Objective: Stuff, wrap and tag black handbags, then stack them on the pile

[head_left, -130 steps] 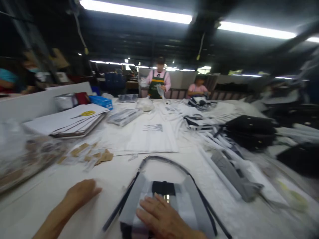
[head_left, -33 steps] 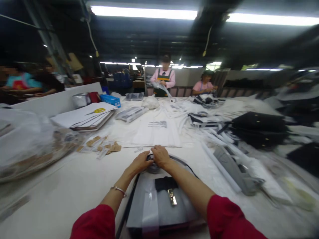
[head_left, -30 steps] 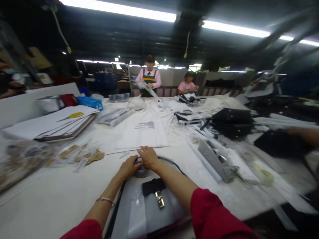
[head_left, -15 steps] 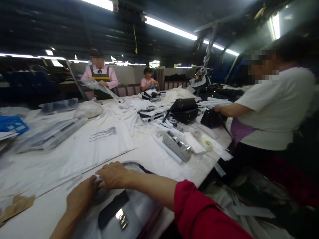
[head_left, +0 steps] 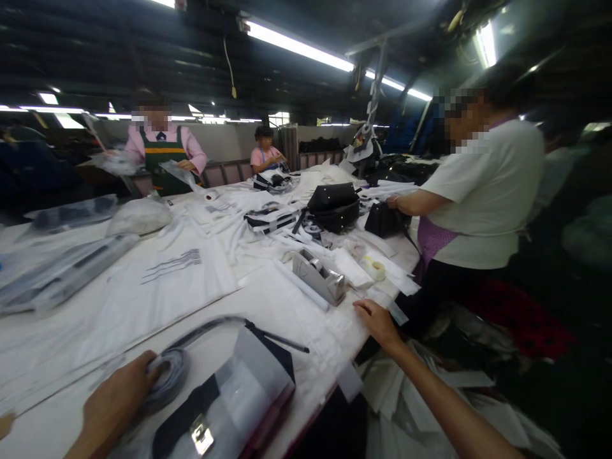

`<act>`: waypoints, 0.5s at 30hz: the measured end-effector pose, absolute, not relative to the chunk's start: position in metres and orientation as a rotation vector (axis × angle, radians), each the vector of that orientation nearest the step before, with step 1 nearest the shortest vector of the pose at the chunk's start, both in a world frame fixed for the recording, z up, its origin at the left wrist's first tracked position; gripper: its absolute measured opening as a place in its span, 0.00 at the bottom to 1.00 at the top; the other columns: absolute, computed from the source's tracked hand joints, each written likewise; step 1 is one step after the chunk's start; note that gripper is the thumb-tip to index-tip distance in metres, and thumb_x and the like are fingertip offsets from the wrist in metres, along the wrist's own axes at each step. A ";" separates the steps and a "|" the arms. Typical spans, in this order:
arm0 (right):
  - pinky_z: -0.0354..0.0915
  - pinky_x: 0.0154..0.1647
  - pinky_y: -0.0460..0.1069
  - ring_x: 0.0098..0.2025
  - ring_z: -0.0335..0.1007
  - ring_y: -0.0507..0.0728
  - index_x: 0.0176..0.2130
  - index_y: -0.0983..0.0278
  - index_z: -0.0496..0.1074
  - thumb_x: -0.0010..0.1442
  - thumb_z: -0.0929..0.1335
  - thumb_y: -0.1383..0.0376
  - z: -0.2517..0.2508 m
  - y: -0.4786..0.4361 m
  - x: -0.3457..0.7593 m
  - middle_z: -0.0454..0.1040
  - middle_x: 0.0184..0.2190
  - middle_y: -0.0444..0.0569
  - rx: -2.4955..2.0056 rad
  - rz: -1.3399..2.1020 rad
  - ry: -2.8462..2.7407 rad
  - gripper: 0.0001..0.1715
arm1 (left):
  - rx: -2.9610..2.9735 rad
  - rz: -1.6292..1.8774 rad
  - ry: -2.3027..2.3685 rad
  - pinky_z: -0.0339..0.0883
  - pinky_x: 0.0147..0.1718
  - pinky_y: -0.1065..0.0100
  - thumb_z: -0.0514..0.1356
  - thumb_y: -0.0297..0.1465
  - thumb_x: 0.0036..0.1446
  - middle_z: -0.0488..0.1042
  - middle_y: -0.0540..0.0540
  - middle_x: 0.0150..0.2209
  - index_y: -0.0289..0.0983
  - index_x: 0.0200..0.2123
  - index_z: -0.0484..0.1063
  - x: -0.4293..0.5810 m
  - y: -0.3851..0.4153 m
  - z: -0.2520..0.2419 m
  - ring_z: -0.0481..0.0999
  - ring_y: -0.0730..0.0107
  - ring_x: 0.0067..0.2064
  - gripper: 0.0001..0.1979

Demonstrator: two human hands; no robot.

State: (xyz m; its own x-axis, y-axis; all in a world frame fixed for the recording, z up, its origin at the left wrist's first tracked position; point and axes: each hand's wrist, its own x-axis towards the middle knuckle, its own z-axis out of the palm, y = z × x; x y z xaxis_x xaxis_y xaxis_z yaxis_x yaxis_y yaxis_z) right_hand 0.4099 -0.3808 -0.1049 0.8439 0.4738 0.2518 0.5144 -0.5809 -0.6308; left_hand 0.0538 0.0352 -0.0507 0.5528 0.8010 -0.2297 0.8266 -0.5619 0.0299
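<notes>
I've got left hand (head_left: 118,394) gripping coiled strap (head_left: 173,377), near left; loosening could unspool it. Right hand (head_left: 380,325) looks empty, well apart. Bag (head_left: 251,382) sits by the table (head_left: 310,366) edge; one tug could drop it.

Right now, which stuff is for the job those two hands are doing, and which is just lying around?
Seem part of the job:
coiled strap, in the grip of the left hand
wrapped bag with the gold clasp
probably the tape dispenser, close to the right hand

Seem just lying about:
yellowish tape roll
studded black bag
plastic-wrapped package
</notes>
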 end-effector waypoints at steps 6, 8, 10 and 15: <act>0.61 0.57 0.50 0.56 0.67 0.59 0.52 0.66 0.71 0.60 0.65 0.70 -0.112 -0.362 0.455 0.71 0.53 0.57 -2.434 -0.102 -0.784 0.20 | 2.664 -0.240 1.390 0.66 0.38 0.55 0.38 0.45 0.64 0.79 0.35 0.41 0.39 0.47 0.71 0.053 0.032 -0.050 0.78 0.45 0.43 0.27; 0.62 0.55 0.50 0.56 0.67 0.59 0.56 0.65 0.68 0.60 0.66 0.69 -0.109 -0.356 0.468 0.68 0.56 0.57 -2.505 -0.089 -0.773 0.24 | 2.670 -0.229 1.398 0.66 0.38 0.55 0.38 0.45 0.63 0.79 0.35 0.40 0.39 0.46 0.71 0.052 0.031 -0.050 0.79 0.45 0.42 0.27; 0.64 0.51 0.50 0.53 0.69 0.59 0.56 0.64 0.67 0.61 0.68 0.66 -0.106 -0.353 0.479 0.68 0.55 0.57 -2.585 -0.057 -0.766 0.24 | 2.673 -0.223 1.403 0.67 0.37 0.55 0.38 0.45 0.63 0.79 0.36 0.40 0.40 0.46 0.71 0.053 0.030 -0.050 0.79 0.45 0.42 0.27; 0.65 0.44 0.49 0.49 0.72 0.60 0.46 0.63 0.74 0.61 0.69 0.59 -0.087 -0.346 0.499 0.73 0.48 0.54 -2.774 0.068 -0.835 0.15 | 2.673 -0.205 1.429 0.67 0.37 0.55 0.40 0.45 0.63 0.79 0.35 0.40 0.39 0.47 0.72 0.056 0.027 -0.047 0.79 0.45 0.41 0.26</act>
State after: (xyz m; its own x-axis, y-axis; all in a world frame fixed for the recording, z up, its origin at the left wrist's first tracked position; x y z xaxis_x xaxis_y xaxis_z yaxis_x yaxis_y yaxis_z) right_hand 0.4994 -0.3464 -0.0865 0.8355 0.5489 0.0251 0.5376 -0.8071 -0.2442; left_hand 0.0557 0.0275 -0.0472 0.5498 0.8184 -0.1671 0.8324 -0.5535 0.0280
